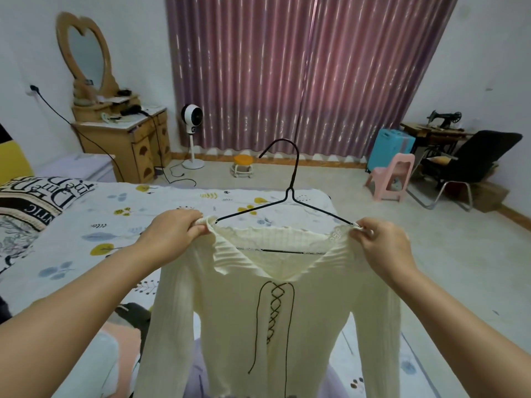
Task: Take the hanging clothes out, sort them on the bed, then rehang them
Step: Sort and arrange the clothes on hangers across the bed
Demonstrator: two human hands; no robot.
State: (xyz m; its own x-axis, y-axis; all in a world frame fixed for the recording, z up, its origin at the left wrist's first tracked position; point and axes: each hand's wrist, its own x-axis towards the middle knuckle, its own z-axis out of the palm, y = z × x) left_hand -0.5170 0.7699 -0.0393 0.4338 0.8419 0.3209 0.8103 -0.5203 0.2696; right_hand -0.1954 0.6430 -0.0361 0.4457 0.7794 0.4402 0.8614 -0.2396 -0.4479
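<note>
A cream ribbed top (235, 317) with dark front lacing hangs in front of me over the bed (120, 222). A black wire hanger (290, 193) sits inside its wide neckline, hook pointing up and away. My left hand (175, 234) pinches the left end of the neckline, where the hanger's left tip is hidden under the fabric. At the right end of the neckline, my right hand (382, 245) pinches the lace edge beside the hanger's right tip. The sleeves hang down on both sides.
Other clothes, pink (126, 354), dark (135, 317) and lilac (198, 369), lie on the floral bed sheet below the top. A printed pillow (37, 196) lies at the left. Beyond the bed are a dressing table (129, 136), a fan (192, 116), a pink chair (393, 176) and purple curtains (301, 76).
</note>
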